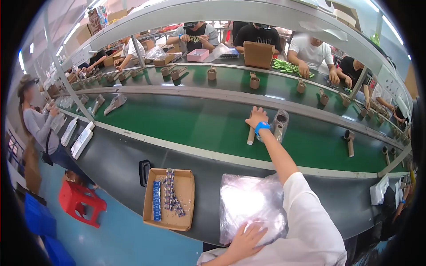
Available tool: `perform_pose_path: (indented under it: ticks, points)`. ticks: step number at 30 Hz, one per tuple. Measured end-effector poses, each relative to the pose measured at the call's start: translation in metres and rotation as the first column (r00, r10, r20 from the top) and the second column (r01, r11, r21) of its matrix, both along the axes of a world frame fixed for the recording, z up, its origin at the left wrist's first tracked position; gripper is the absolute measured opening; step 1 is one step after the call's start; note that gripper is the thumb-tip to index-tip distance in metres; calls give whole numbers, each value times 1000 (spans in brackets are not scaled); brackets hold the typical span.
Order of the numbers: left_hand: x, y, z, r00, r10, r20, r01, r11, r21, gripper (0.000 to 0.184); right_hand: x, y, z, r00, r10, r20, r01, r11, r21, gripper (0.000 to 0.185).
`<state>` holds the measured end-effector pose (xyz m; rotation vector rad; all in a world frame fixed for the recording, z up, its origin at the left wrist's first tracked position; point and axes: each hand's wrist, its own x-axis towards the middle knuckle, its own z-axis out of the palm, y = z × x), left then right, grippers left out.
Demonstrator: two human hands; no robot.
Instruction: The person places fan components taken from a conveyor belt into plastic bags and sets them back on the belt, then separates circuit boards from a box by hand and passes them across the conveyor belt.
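My right hand (257, 118), with a blue band at the wrist, reaches out over the green belt. Its fingers close over the head of a brown hair dryer (251, 136), whose handle points back towards me. Just right of that hand lies another hair dryer in a clear plastic bag (279, 126). My left hand (246, 241) rests flat, fingers spread, on a stack of clear plastic bags (250, 199) at the table's near edge.
A cardboard tray (190, 199) of small blue and metallic parts stands left of the bags, beside a black frame-like piece (144, 173). More hair dryers (349, 142) lie along the belt (191, 128). Several people work across the line. A red stool (82, 199) stands at left.
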<state>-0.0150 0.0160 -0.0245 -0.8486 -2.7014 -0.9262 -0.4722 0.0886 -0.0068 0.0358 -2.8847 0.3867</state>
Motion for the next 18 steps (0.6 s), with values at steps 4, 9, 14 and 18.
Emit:
perform_pose_path:
  ticks: [4,9,14,18]
  points:
    - [9,2,1,994,-20,-104,25,998,56,36,7,-5,-1,979,167,-114,-172,984,-41,56]
    - [20,-6,-1,996,-86,-19,87,995,45,19,66,3,41,774,359,-522,-527,822,-216,49]
    - [19,-15,6,993,-90,75,88,996,34,19,112,24,59,669,574,-473,-656,155,-739,20]
    - [15,-20,7,996,-69,64,61,990,128,21,163,36,63,603,623,-499,-755,242,-610,22]
